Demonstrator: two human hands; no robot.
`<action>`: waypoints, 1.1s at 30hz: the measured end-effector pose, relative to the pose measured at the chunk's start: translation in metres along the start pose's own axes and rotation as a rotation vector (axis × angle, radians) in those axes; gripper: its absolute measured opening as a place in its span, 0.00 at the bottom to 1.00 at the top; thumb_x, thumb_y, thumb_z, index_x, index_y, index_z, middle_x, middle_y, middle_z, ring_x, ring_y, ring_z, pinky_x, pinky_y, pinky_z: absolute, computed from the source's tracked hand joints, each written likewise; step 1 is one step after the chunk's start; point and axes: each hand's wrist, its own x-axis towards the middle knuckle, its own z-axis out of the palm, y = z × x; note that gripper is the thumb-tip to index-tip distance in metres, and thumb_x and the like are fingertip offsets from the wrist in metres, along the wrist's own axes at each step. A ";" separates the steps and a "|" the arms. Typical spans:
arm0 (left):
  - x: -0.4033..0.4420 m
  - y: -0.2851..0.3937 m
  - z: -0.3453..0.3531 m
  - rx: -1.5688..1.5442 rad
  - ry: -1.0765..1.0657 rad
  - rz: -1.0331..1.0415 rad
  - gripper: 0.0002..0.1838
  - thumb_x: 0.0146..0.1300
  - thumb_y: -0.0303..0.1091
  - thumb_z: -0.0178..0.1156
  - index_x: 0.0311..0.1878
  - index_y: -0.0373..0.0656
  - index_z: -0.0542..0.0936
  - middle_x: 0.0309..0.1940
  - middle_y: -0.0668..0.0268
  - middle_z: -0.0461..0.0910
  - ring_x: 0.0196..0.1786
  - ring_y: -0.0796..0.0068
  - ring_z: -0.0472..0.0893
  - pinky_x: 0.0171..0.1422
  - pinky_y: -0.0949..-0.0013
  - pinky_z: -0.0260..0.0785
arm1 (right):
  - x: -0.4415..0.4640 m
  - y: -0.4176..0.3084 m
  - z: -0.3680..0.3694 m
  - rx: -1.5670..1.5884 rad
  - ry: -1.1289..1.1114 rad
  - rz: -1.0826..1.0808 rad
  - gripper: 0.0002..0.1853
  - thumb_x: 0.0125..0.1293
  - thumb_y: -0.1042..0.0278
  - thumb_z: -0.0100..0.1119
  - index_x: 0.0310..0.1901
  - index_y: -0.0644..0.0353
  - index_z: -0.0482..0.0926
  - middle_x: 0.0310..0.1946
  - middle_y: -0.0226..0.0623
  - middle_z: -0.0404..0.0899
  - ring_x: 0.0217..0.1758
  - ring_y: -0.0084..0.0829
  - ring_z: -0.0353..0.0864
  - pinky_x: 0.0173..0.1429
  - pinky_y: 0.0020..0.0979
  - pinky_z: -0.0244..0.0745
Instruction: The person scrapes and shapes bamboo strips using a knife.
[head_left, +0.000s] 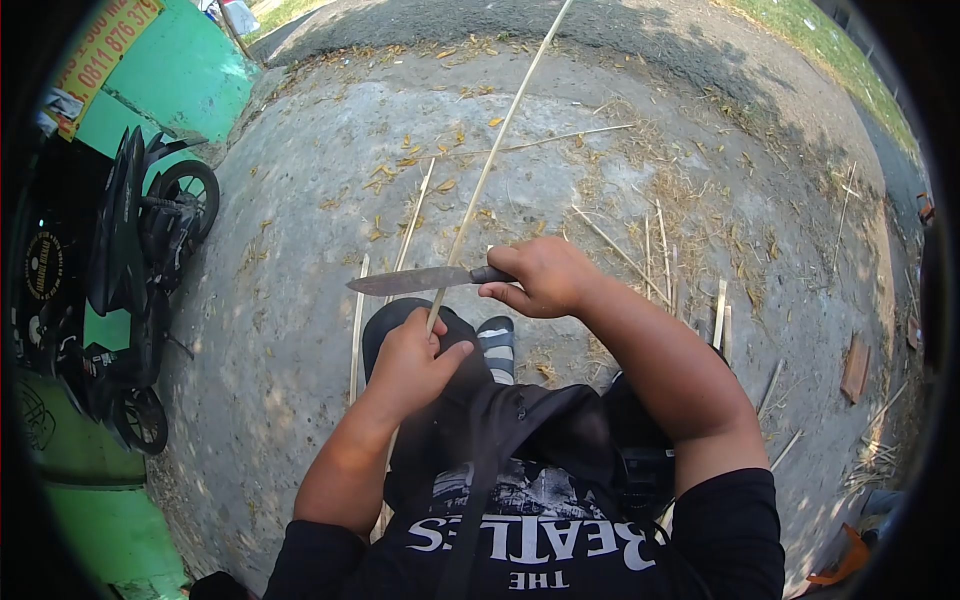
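My right hand (540,278) is closed round the dark handle of a knife (415,281). Its long, darkened blade points left and lies across a thin, pale bamboo strip (488,165), touching or just over it; I cannot tell which. Below the blade, my left hand (412,355) grips the same strip, thumb out to the right. From that hand the strip runs up and away to the top edge of the view. Part of its lower end passes under my left forearm and is hidden.
More pale strips (415,215) lie on the concrete ground (280,290), with shavings and dry leaves (690,200) ahead. A black motorcycle (150,230) stands at the left by a green wall (180,85). On the right lies a brown wooden block (855,368). My sandalled foot (497,350) is below.
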 end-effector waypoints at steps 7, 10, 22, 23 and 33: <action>-0.003 0.003 -0.005 -0.014 -0.026 0.002 0.23 0.61 0.43 0.79 0.43 0.37 0.76 0.20 0.69 0.71 0.24 0.76 0.70 0.32 0.66 0.65 | -0.004 0.007 0.003 0.014 0.061 -0.063 0.24 0.74 0.37 0.60 0.42 0.54 0.77 0.28 0.44 0.83 0.35 0.56 0.85 0.38 0.55 0.76; -0.004 0.006 -0.005 0.000 -0.021 0.012 0.24 0.61 0.43 0.79 0.43 0.37 0.76 0.19 0.69 0.70 0.24 0.76 0.69 0.31 0.67 0.65 | -0.004 0.005 -0.002 0.014 0.058 -0.064 0.24 0.74 0.37 0.59 0.43 0.54 0.77 0.28 0.45 0.83 0.35 0.56 0.84 0.37 0.55 0.76; -0.002 0.003 -0.005 -0.027 -0.041 -0.010 0.23 0.61 0.42 0.79 0.43 0.38 0.75 0.19 0.71 0.70 0.24 0.79 0.69 0.31 0.68 0.64 | -0.001 0.003 -0.003 0.011 0.018 -0.030 0.24 0.74 0.38 0.60 0.40 0.54 0.77 0.24 0.46 0.82 0.34 0.56 0.85 0.37 0.55 0.76; -0.002 0.003 -0.005 -0.016 -0.041 0.003 0.23 0.61 0.42 0.79 0.43 0.38 0.75 0.19 0.71 0.70 0.24 0.79 0.69 0.31 0.68 0.64 | 0.000 0.007 -0.004 0.015 0.027 -0.042 0.23 0.74 0.38 0.60 0.40 0.54 0.77 0.24 0.45 0.82 0.34 0.56 0.85 0.37 0.55 0.76; -0.016 -0.004 -0.003 -0.041 -0.073 -0.049 0.22 0.62 0.40 0.79 0.42 0.39 0.75 0.18 0.71 0.69 0.23 0.80 0.67 0.30 0.68 0.63 | -0.007 0.011 -0.010 0.032 0.035 0.001 0.25 0.73 0.38 0.61 0.38 0.55 0.78 0.25 0.47 0.83 0.34 0.57 0.85 0.38 0.56 0.77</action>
